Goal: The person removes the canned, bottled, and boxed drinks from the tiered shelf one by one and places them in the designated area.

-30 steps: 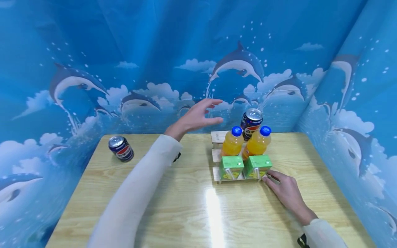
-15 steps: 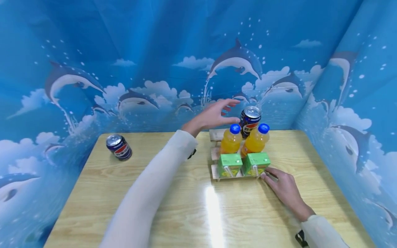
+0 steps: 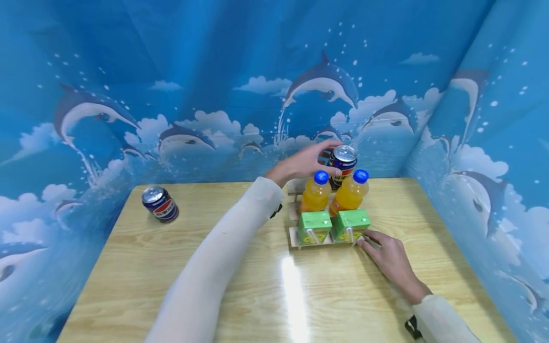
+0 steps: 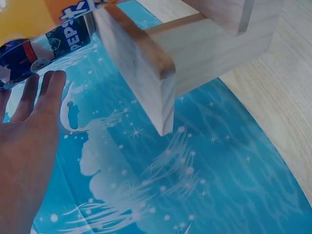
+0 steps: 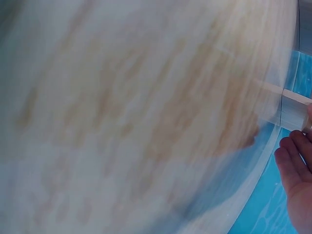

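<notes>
Dark blue can (image 3: 345,163) framed by a left hand (image 3: 310,162) on a three-step wooden rack (image 3: 293,237)

The can was seated on the rack's top step, its base hidden behind two orange bottles (image 3: 315,197) with blue caps. The left hand was placed beside it, the thumb before the can and the fingers reaching behind. In the left wrist view those fingers were seen long and fairly straight, just beside the can; whether the can was touched could not be made out. There, both hand and can were cut off by the frame edge.

The bottles were carried on the middle step, their lower parts covered by two green cartons (image 3: 314,229) on the bottom step. The right hand (image 3: 389,261) was set at the rack's front right corner, thumb and forefinger close to the wood. Whether the corner was pinched or merely touched could not be told: in the right wrist view most of the frame was filled by blurred wood grain, and the hand was cropped at the edge.

A second can (image 3: 161,205) was seen well apart, at the far left of the wood-grained table (image 3: 253,295). The pale left sleeve (image 3: 223,257) was cut off by the lower edge. A dolphin-printed blue backdrop (image 3: 240,52) was hung behind.
</notes>
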The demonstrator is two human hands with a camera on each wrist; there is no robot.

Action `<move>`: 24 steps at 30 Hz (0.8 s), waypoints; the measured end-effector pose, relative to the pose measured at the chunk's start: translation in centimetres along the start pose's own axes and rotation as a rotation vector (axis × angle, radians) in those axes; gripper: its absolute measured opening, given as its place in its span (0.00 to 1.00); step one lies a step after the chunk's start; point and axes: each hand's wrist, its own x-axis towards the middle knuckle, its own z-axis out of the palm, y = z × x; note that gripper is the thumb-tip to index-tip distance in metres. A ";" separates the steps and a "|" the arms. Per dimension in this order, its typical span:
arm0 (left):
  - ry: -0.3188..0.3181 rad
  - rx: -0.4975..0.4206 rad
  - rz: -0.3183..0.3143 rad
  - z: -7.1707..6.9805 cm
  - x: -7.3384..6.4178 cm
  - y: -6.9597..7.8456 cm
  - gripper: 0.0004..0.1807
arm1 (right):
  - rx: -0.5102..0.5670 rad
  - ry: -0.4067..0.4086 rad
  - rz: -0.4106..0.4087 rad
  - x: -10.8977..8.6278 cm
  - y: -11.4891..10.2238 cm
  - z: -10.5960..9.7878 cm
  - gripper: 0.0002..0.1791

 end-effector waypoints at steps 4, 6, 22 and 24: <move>0.006 -0.019 -0.018 0.1 0.2 -0.3 0.45 | 0.005 0.013 -0.020 0.1 -0.2 0.0 0.20; 0.012 -0.034 -0.017 0.2 0.2 -0.4 0.44 | 0.005 0.019 -0.025 0.1 -0.2 0.0 0.20; 0.221 -0.016 -0.050 0.3 -0.5 -1.4 0.41 | 0.036 0.005 0.032 0.1 0.0 0.0 0.20; 0.256 -0.011 -0.046 -0.1 -1.0 -1.7 0.42 | 0.044 -0.003 0.042 0.2 0.0 -0.1 0.21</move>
